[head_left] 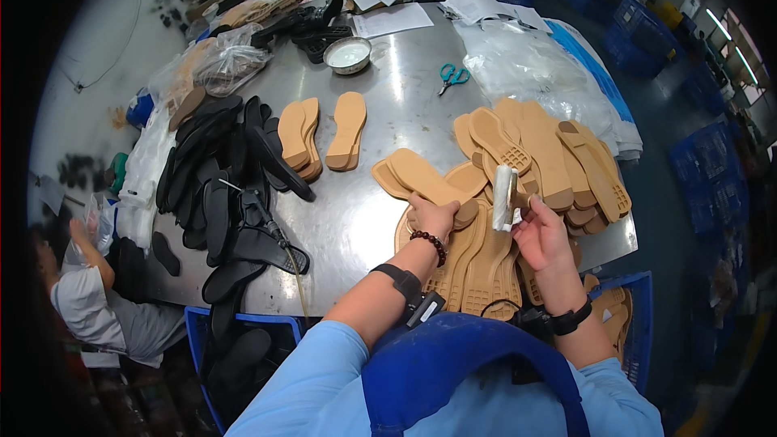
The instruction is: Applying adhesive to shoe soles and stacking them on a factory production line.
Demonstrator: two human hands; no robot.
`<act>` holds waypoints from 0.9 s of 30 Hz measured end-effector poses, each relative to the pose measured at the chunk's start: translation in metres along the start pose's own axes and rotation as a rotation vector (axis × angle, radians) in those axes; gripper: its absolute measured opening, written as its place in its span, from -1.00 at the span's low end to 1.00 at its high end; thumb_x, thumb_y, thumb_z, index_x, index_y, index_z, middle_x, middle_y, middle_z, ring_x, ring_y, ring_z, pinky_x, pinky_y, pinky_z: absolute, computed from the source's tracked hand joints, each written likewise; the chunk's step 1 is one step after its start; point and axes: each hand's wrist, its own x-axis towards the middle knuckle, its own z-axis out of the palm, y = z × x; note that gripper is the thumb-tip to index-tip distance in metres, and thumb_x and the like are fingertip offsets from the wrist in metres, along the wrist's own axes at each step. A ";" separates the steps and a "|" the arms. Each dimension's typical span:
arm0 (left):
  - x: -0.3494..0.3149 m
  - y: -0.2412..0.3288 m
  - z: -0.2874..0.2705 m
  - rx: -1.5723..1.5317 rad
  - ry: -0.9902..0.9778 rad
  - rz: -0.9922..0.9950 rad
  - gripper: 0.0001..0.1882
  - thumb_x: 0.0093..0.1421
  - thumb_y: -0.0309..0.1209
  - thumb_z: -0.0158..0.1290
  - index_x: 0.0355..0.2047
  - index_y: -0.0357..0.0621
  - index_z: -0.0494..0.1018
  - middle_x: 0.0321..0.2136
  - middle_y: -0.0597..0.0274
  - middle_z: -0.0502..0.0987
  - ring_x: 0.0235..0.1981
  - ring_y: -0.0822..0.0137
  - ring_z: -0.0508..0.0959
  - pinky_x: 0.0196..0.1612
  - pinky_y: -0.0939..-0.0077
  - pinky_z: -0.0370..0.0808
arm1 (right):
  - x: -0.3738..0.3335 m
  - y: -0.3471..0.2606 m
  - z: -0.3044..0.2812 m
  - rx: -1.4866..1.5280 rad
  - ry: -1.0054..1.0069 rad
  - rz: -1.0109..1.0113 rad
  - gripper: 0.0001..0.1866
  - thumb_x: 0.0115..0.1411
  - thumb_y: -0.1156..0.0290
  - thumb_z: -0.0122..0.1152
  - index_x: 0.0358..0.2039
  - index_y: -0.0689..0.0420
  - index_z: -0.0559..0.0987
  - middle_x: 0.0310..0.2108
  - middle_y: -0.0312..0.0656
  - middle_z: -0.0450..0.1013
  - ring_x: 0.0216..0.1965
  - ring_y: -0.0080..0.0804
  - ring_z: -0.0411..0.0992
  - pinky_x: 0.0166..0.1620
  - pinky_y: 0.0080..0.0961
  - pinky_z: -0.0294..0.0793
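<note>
My left hand (433,218) is closed on the heel end of a tan shoe sole (422,176), which lies over other tan soles. A short-handled tool (505,198) with a long whitish-grey head is in my right hand (544,236). Its handle is pinched between thumb and fingers, and the head stands over the pile of tan soles (544,150). I cannot make out the tool's exact kind. Below my hands, more tan soles (477,267) lie with their gridded sides up.
Black soles (214,170) are heaped on the left of the metal table (388,113), with a soldering-iron-like tool (267,218) across them. Tan soles (348,129), a white-filled bowl (348,55) and teal scissors (452,78) lie farther off. Blue crates (198,332) flank me; a person (101,291) sits left.
</note>
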 end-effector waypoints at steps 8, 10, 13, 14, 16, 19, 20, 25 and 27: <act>0.026 -0.015 -0.006 -0.180 -0.182 0.273 -0.15 -0.01 -0.65 0.18 0.25 -0.23 0.00 -0.24 -0.08 0.53 -0.15 0.22 0.58 -0.26 0.43 0.57 | 0.013 -0.014 -0.006 0.038 -0.091 -0.030 -0.72 0.30 0.30 0.05 -0.04 0.14 0.43 -0.12 -0.17 0.44 -0.11 -0.32 0.41 -0.04 -0.26 0.41; 0.015 0.001 -0.001 -0.026 -0.129 0.288 -0.14 -0.03 -0.61 0.19 0.26 -0.19 0.01 -0.13 -0.13 0.49 -0.09 0.12 0.56 -0.17 0.37 0.55 | 0.019 -0.015 -0.014 0.049 -0.094 -0.019 -0.70 0.30 0.27 0.07 -0.03 0.14 0.45 -0.11 -0.17 0.45 -0.12 -0.30 0.43 -0.03 -0.25 0.43; 0.023 0.002 -0.002 0.163 -0.070 0.315 -0.11 -0.09 -0.63 0.18 0.26 -0.17 0.03 -0.06 -0.18 0.47 -0.09 0.04 0.55 -0.12 0.36 0.54 | 0.017 -0.014 -0.010 0.044 -0.084 -0.008 -0.70 0.29 0.25 0.10 -0.04 0.14 0.47 -0.13 -0.18 0.47 -0.14 -0.29 0.45 -0.04 -0.25 0.46; 0.035 -0.009 -0.007 -0.109 -0.197 0.318 -0.11 -0.10 -0.66 0.18 0.26 -0.20 0.04 -0.08 -0.17 0.47 -0.13 0.08 0.56 -0.17 0.39 0.54 | 0.015 -0.012 -0.003 0.034 -0.065 -0.009 -0.70 0.29 0.25 0.11 -0.06 0.14 0.49 -0.15 -0.19 0.47 -0.15 -0.30 0.45 -0.05 -0.26 0.47; 0.043 -0.020 -0.024 -0.543 -0.481 0.188 -0.17 -0.09 -0.77 0.13 0.22 -0.28 0.08 -0.16 -0.08 0.51 -0.26 0.25 0.58 -0.27 0.51 0.54 | 0.013 -0.011 0.002 0.019 -0.048 -0.010 -0.72 0.28 0.28 0.10 -0.06 0.14 0.46 -0.15 -0.19 0.46 -0.15 -0.31 0.44 -0.06 -0.26 0.46; 0.032 -0.047 -0.078 -0.640 -0.791 0.071 -0.23 -0.05 -0.82 0.07 0.22 -0.34 0.11 -0.28 0.05 0.57 -0.31 0.32 0.60 -0.25 0.55 0.56 | 0.015 -0.013 -0.001 -0.017 -0.040 -0.068 -0.72 0.26 0.37 0.13 -0.05 0.15 0.42 -0.16 -0.20 0.45 -0.17 -0.34 0.45 -0.10 -0.30 0.47; 0.029 -0.060 -0.096 -0.616 -0.836 0.010 -0.22 -0.05 -0.82 0.06 0.22 -0.36 0.11 -0.29 0.06 0.57 -0.29 0.31 0.60 -0.22 0.54 0.56 | 0.015 -0.010 -0.002 -0.048 -0.063 -0.106 -0.70 0.23 0.42 0.16 -0.04 0.16 0.39 -0.18 -0.20 0.44 -0.20 -0.37 0.46 -0.13 -0.35 0.49; -0.010 -0.107 -0.119 -0.446 -0.576 0.140 -0.22 0.07 -0.68 0.15 0.27 -0.29 0.05 0.05 -0.02 0.34 -0.19 0.34 0.56 -0.05 0.49 0.53 | 0.016 0.045 0.010 -0.650 0.004 -0.219 -0.49 0.07 0.59 0.28 0.01 0.21 0.30 -0.28 -0.21 0.41 -0.30 -0.52 0.44 -0.24 -0.59 0.50; -0.013 -0.123 -0.126 -0.448 -0.587 0.120 -0.15 0.08 -0.59 0.20 0.31 -0.25 -0.03 0.09 0.01 0.21 -0.14 0.38 0.48 -0.01 0.51 0.50 | 0.002 0.081 0.030 -1.285 -0.162 -0.276 -0.54 0.01 0.47 0.34 -0.07 0.19 0.39 -0.35 -0.14 0.49 -0.33 -0.35 0.50 -0.26 -0.46 0.51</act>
